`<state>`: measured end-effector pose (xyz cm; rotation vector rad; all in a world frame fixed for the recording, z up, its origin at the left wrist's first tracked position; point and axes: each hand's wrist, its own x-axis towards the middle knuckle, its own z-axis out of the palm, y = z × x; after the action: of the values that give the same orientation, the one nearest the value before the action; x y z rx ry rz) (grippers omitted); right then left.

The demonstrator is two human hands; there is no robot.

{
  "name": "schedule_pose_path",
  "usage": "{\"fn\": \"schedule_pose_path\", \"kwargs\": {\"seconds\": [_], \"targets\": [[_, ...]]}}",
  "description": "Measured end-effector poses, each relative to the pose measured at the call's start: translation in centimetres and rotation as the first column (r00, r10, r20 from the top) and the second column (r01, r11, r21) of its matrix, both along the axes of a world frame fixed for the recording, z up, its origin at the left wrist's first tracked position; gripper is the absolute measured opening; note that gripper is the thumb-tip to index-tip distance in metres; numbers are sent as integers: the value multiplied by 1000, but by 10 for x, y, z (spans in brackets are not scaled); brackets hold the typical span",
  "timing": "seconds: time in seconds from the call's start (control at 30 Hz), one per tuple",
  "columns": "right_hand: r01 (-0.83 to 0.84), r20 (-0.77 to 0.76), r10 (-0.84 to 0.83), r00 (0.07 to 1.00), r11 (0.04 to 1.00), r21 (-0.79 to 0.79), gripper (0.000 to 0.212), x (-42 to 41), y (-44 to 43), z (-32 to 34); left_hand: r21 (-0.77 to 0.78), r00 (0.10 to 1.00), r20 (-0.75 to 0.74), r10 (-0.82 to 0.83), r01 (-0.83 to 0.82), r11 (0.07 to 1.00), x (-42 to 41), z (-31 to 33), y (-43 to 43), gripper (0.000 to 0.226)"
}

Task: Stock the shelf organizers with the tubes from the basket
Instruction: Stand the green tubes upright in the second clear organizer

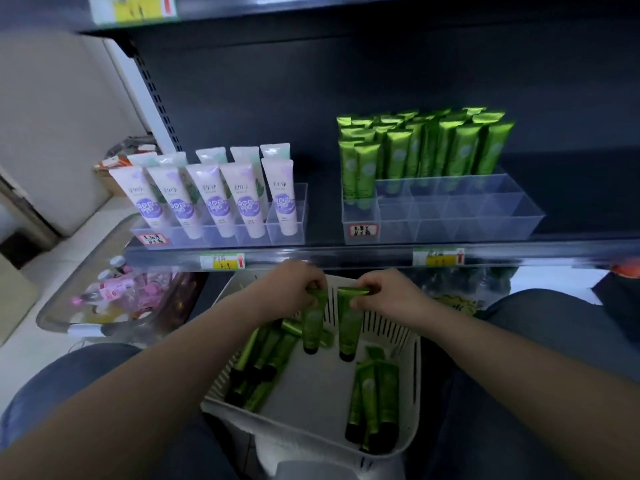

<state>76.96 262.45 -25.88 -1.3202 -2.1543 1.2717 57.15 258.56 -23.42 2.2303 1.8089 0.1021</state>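
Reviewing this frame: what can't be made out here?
Head view:
- Blurred, unreadable: price tags on the shelf rail.
- Too small to read: handwritten organizer label.
- Hidden by front rows: count of rear green tubes in the right organizer.
- Covered by left hand and right hand: top ends of the held tubes.

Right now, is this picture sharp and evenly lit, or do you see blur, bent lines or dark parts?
Head view: dim, bluish light, with the shelf back nearly black; the shelf edge bows slightly from the wide lens; the price tags are smeared, unreadable; the left grip and right grip, each on a tube, are fairly sharp.
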Motion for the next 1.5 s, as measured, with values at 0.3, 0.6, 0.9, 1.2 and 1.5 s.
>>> {"fn": "schedule_pose_path", "kwargs": {"seconds": [0.3,0.6,0.9,1.2,1.5], "targets": [[54,-77,-45,996,993,109,14,30,18,41,113,999,6,-35,34,993,31,47,15,21],[103,-180,-79,981,987,125,10,58,45,80,182,991,134,-7,-17,983,61,76,51,18],[196,-300,-155,941,974,112,10,78,88,114,260,984,177,-6,-41,965,85,107,90,23],[191,-377,-131,917,973,126,9,76,122,141,326,976,215,-14,-59,943,97,134,125,26],[205,-378,-120,918,960,193,9,66,151,144,405,971,234,-49,-52,913,94,141,159,24]]}}
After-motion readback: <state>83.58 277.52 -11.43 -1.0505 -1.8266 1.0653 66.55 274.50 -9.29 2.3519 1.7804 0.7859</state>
